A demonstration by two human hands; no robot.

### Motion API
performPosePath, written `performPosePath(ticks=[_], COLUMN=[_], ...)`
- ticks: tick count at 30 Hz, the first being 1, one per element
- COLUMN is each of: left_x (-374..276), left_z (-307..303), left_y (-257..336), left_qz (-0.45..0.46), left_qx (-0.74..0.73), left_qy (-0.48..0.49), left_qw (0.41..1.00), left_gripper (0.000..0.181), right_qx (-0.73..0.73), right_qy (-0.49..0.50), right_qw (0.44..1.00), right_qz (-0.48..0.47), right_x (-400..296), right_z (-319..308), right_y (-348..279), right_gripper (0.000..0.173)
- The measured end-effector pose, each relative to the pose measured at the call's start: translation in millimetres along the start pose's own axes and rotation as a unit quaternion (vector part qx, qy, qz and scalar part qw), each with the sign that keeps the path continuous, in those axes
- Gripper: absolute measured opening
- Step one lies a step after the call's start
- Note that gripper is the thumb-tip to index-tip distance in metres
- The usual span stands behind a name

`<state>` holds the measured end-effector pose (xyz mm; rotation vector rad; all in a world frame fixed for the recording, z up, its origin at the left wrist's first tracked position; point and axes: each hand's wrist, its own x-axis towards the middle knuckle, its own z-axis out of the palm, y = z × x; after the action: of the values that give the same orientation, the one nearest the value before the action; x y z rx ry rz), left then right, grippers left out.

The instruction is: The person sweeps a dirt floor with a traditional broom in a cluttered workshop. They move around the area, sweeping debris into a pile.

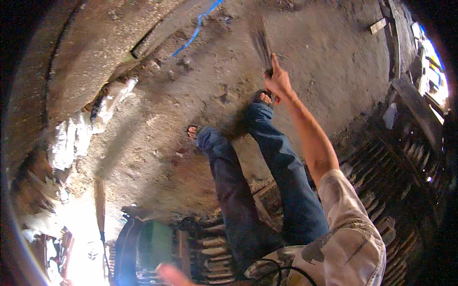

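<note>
My right hand (278, 81) grips the near end of a bundle of thin dark bristles or twigs, like a short hand broom (263, 44), its far end blurred over the dirt floor (329, 68). One finger lies stretched along it. Beneath that hand is my sandalled foot (264, 97). At the bottom edge my left hand (171, 274) shows only in part and is blurred; whether it holds anything cannot be told.
Stacked curved tiles or slats (214, 246) stand behind my legs and at the right. A blue strip (198, 28) lies upper left, near crumpled silvery sheeting (71, 139). A wooden post (99, 203) and a green box-like object (155, 243) are lower left.
</note>
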<state>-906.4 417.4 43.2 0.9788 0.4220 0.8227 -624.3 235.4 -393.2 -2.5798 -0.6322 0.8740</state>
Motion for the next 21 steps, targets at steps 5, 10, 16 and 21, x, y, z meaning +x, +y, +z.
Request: performPosePath(ticks=[5,10,16,21], left_x=[-2.4,-14.7,-95.5,-289.3], left_z=[-4.7,-29.0,-90.9,-123.2], left_y=[-4.7,-15.4,-120.0,-191.3], left_qz=[-0.024,-0.101,-0.281,-0.541], left_qx=[0.056,0.151,0.09,0.489], left_qy=[0.011,0.11,0.459,0.215], left_qw=[0.998,0.977,0.838,0.65], left_gripper=[0.068,0.07,0.05,0.051], right_qx=[-0.083,-0.126,-0.055,-0.055], right_qy=[-0.123,-0.359,-0.308,-0.067], right_qw=[0.978,0.89,0.93,0.983], right_qz=[-0.148,-0.252,-0.195,-0.163], right_x=[-83.6,-170.8,-185.8,-138.4], right_z=[72.7,104.2,76.1,16.6], right_y=[-46.0,-101.2,-47.0,-33.0], right_gripper=[0.089,0.087,0.087,0.085])
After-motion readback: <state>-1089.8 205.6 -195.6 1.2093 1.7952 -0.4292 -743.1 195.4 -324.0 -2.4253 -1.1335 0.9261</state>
